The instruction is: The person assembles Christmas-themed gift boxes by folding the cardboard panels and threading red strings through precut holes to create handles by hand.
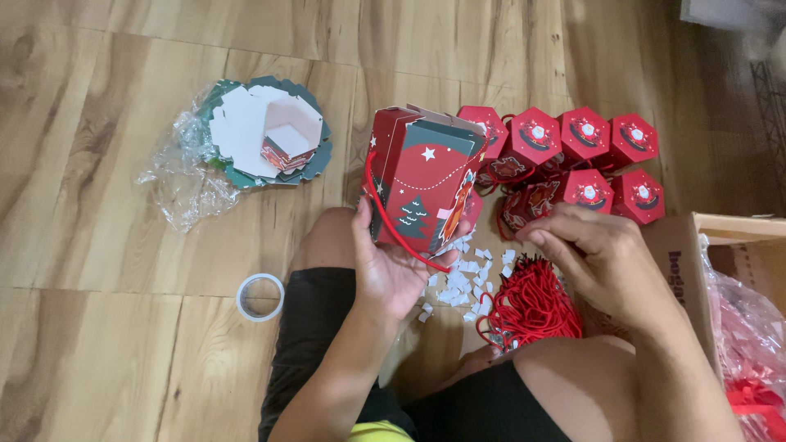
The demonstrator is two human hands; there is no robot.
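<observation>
Fingers (366, 219) of the left hand (391, 270): curled about the lower edge of a half-folded red gift box (422, 176), thumb on its near face, palm beneath; the box stands tilted above the palm, its open top turned away from the person.

Items on the wooden floor (98, 344), from left to right:
- Clear plastic wrapper (176, 184), crumpled, under a stack of flat card blanks (246, 131), white side up, with one small folded hexagonal piece (288, 141) resting on top.
- Roll of clear tape (260, 297), lying flat just beside the left knee.
- Red cord handle (393, 229), looped down the front of the held box and touching the left thumb.
- White paper scraps (463, 274), scattered between the two hands.
- Bundle of red cords (532, 304), heaped under the right hand.
- Finished red hexagonal boxes (585, 135), in two rows beyond the right hand.

Right hand (602, 262): fingers loosely bent, tips pinched over the cord bundle; whether they have hold of a cord cannot be told.

Cardboard carton (684, 270) with a pink bag (749, 327) at far right.
</observation>
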